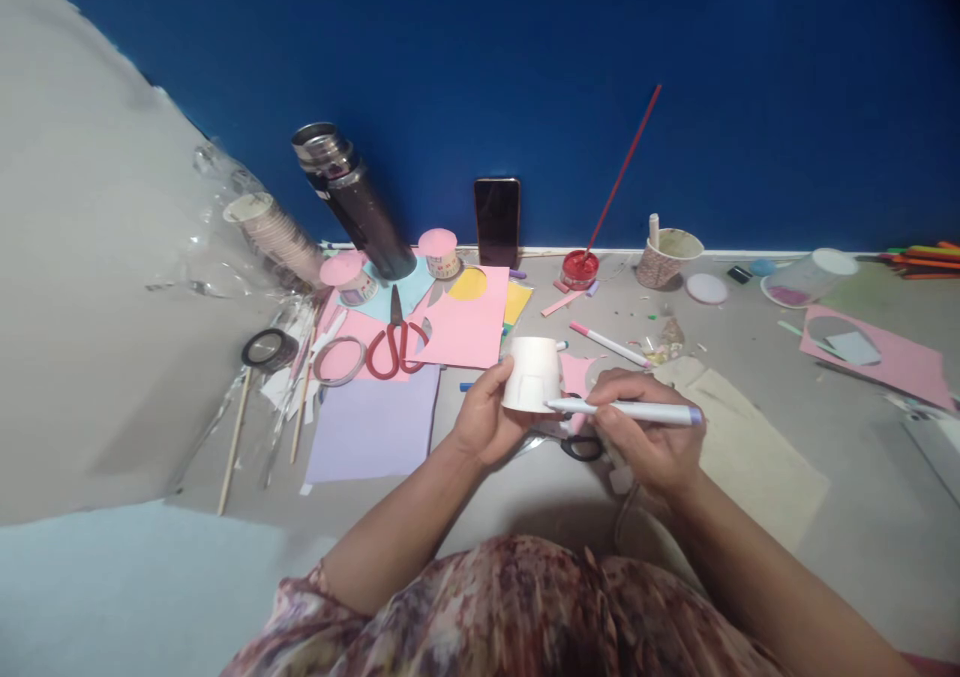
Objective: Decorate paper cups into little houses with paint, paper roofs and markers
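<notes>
My left hand (pixel 484 422) is closed around a white paper cup (pixel 531 367), which is held upside down with its wide rim low. Faint line marks show on the side of the cup that faces me. In my right hand (pixel 652 437) is a white marker (pixel 637 412) with a purple end, gripped like a pen. Its tip is at the cup's lower right side, touching or very close. Below the cup, partly hidden by my hands, are black-handled scissors (pixel 581 447) and scraps of pink paper (pixel 581 372).
Red-handled scissors (pixel 395 342), pink sheets (pixel 480 317) and a purple sheet (pixel 375 422) lie to the left. Behind stand a dark thermos (pixel 364 207), a stack of paper cups (pixel 274 237), a phone (pixel 497 219) and a red pot (pixel 580 269) with a long stick.
</notes>
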The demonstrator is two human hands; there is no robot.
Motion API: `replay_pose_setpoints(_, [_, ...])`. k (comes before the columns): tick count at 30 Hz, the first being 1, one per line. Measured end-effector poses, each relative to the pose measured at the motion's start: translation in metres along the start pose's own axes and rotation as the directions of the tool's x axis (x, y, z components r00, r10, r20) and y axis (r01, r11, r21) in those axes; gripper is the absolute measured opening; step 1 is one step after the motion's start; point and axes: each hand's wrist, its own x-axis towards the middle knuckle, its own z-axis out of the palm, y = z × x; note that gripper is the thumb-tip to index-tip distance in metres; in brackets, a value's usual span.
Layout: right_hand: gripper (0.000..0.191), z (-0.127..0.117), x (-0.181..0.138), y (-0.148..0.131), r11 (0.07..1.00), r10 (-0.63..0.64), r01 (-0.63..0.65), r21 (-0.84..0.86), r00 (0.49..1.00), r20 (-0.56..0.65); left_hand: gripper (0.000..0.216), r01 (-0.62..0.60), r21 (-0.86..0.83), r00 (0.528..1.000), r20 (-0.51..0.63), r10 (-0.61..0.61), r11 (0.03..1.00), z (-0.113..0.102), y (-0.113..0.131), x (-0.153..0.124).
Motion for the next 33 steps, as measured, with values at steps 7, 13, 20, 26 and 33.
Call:
replay_pose_setpoints(7, [0.008, 0.0011, -0.0053, 0.0037, 0.99, 0.137, -0.138, -0.01, 0.986, -0.099, 0.043, 0.025, 0.023, 1.0, 0.008, -0.025, 0.999, -0.0009, -0.0006, -0.0002])
replay_pose_setpoints(13, [0.007, 0.0016, -0.0054, 0.0052, 0.989, 0.151, -0.15, 0.012, 0.983, -0.106, 0.043, 0.035, 0.027, 0.999, 0.008, -0.035, 0.999, 0.0002, -0.0011, -0.0003])
replay_pose_setpoints(20, [0.008, -0.0005, -0.0044, 0.0055, 0.994, 0.105, -0.103, 0.043, 0.993, -0.047, 0.043, 0.027, 0.025, 0.999, -0.022, -0.026, 0.999, -0.0014, -0.0016, 0.0008])
replay_pose_setpoints(26, [0.007, 0.0012, -0.003, 0.0036, 0.993, 0.095, -0.09, 0.077, 0.993, -0.068, 0.041, 0.011, 0.008, 1.0, -0.019, -0.011, 1.0, -0.0021, -0.0026, 0.0015])
replay_pose_setpoints(33, [0.014, 0.0034, -0.0011, 0.0009, 0.986, 0.167, -0.163, 0.044, 0.979, -0.114, 0.039, 0.016, 0.005, 1.0, 0.024, -0.016, 1.0, -0.0046, -0.004, 0.0029])
